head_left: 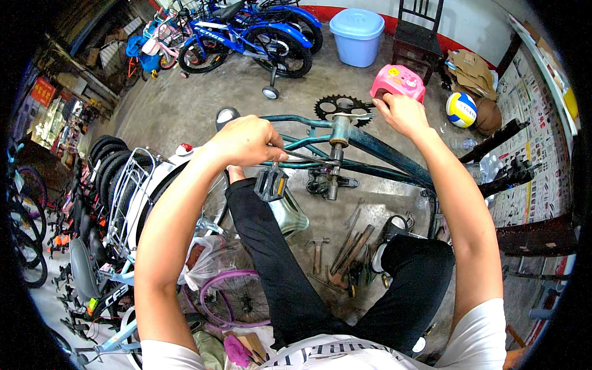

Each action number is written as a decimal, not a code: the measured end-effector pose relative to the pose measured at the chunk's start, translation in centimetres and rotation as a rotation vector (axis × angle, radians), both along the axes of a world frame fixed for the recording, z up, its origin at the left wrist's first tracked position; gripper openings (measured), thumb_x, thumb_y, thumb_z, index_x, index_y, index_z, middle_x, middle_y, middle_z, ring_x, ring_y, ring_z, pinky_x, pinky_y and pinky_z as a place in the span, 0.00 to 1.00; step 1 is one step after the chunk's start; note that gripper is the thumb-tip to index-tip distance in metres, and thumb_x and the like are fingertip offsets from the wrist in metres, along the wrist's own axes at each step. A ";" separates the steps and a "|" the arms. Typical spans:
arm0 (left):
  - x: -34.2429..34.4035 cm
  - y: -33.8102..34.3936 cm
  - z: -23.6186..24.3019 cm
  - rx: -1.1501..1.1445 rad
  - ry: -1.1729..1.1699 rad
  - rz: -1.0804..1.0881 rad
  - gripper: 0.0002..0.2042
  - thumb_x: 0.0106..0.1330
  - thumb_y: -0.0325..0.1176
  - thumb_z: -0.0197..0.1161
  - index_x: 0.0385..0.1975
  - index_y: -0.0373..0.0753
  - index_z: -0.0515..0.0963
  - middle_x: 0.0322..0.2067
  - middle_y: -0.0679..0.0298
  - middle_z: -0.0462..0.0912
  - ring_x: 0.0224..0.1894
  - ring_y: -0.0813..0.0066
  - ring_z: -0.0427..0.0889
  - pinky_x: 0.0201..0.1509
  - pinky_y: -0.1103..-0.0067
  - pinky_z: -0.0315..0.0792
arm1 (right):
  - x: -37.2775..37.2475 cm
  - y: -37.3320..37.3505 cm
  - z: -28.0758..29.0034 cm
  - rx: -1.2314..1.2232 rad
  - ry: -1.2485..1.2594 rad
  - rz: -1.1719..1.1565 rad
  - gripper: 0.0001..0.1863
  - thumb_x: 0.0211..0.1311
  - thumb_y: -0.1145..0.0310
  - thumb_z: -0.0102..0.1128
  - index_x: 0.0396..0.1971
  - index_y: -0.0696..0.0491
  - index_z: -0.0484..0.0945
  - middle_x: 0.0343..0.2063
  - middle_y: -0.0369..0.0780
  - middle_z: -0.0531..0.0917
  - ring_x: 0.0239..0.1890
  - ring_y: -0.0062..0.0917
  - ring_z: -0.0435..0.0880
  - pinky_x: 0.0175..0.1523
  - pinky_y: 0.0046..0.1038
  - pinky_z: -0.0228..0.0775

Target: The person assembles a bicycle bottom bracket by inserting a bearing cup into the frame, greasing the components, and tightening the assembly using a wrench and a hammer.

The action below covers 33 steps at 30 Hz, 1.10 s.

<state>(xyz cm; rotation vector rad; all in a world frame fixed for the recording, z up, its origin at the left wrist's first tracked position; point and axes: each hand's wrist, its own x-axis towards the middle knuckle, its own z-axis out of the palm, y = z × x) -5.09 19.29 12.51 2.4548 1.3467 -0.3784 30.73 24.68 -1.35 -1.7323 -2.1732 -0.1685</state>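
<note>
Frame (391,154), lettered blue bicycle (234,42), lettered shirt (345,353)

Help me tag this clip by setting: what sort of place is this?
Probably a bicycle repair workshop or shop: there is a dark teal bike frame, a hammer and parked blue bicycles.

The left hand (248,140) is held left of the bottom-bracket shell (340,131), back upward, with its fingers curled down. The right hand (404,115) is held to the shell's right, slightly farther forward, its fingers bent toward the shell. Both bare forearms (453,179) are extended forward, elbows (159,287) slightly bent and spread wide of the shell.
</note>
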 end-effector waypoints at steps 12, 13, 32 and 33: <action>-2.0 -1.3 -10.1 0.406 -0.529 0.426 0.21 0.72 0.52 0.59 0.48 0.39 0.84 0.39 0.54 0.87 0.43 0.54 0.86 0.47 0.64 0.77 | -0.6 0.9 -1.7 0.281 0.069 -0.052 0.26 0.73 0.48 0.55 0.21 0.54 0.82 0.23 0.45 0.83 0.27 0.42 0.85 0.34 0.43 0.79; -2.6 -1.0 -11.4 0.462 -0.547 0.398 0.20 0.72 0.50 0.59 0.45 0.38 0.85 0.39 0.54 0.87 0.43 0.53 0.86 0.47 0.64 0.77 | -0.8 1.1 -1.4 0.322 0.114 -0.030 0.26 0.73 0.48 0.55 0.21 0.54 0.82 0.23 0.45 0.83 0.27 0.43 0.85 0.34 0.43 0.79; -7.1 -2.3 -9.0 0.201 -0.328 0.582 0.25 0.61 0.57 0.71 0.23 0.36 0.85 0.17 0.60 0.83 0.23 0.66 0.84 0.31 0.68 0.75 | 0.6 -0.6 0.1 0.025 0.360 -0.023 0.17 0.68 0.53 0.63 0.39 0.54 0.85 0.39 0.45 0.85 0.43 0.45 0.85 0.47 0.44 0.77; -7.6 -2.5 -8.2 0.028 -0.404 0.557 0.19 0.60 0.49 0.74 0.29 0.35 0.86 0.21 0.62 0.84 0.26 0.72 0.82 0.34 0.72 0.75 | 0.4 -0.9 0.6 0.024 0.397 -0.003 0.16 0.67 0.55 0.63 0.40 0.54 0.85 0.39 0.44 0.84 0.44 0.45 0.85 0.48 0.44 0.77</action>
